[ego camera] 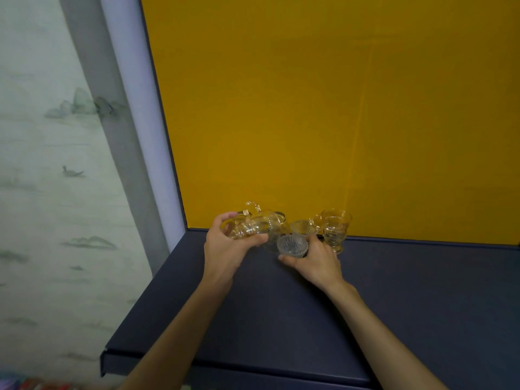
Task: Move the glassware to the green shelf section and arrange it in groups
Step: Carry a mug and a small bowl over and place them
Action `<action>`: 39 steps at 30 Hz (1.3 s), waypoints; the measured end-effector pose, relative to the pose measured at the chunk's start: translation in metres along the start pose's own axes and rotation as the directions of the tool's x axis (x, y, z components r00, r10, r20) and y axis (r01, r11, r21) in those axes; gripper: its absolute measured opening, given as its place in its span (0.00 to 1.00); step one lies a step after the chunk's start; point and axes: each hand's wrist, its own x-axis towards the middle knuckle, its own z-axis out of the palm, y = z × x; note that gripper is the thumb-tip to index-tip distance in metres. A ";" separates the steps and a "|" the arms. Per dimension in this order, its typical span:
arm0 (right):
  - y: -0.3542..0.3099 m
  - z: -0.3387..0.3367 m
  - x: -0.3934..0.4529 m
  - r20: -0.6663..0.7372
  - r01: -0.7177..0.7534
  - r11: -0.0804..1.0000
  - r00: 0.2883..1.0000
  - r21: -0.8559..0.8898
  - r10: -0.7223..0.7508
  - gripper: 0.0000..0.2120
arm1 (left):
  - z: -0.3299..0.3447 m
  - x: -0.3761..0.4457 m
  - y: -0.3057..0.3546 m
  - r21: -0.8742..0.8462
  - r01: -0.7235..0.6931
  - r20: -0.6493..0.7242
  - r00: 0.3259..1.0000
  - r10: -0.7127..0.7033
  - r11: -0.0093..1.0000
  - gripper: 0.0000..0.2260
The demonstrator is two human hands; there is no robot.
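The left hand (228,249) grips a tilted glass mug (250,225) above the dark shelf (281,319). The right hand (318,263) curls round a ribbed cup (292,246). Just right, a footed mug (334,229) stands upright by the far yellow wall (309,108).

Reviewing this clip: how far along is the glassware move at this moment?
Nothing looks done: no green section is in view, only a yellow back panel above a dark blue shelf. In hand: the left hand grips a clear handled glass, the right hand holds a small ribbed cup. Left: a footed glass mug and another small cup stand on the shelf; grouping remains.
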 end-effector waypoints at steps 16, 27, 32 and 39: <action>0.000 -0.003 -0.007 0.034 0.003 0.999 0.999 0.032 -0.005 0.40 | -0.011 0.005 0.003 -0.406 0.327 0.244 0.939 -0.243 0.854 0.31; 0.010 -0.015 -0.016 0.031 0.009 0.990 0.999 0.141 -0.014 0.37 | 0.001 0.000 0.003 -0.183 0.043 0.100 0.995 -0.025 0.982 0.41; 0.014 -0.021 -0.026 -0.005 0.023 0.969 1.000 0.245 -0.023 0.35 | 0.005 -0.002 0.000 -0.161 -0.007 0.130 0.991 0.028 0.987 0.41; 0.019 -0.035 -0.059 -0.090 0.024 0.916 0.996 0.400 0.013 0.29 | 0.011 -0.002 -0.003 -0.212 -0.013 0.109 0.993 0.037 0.977 0.34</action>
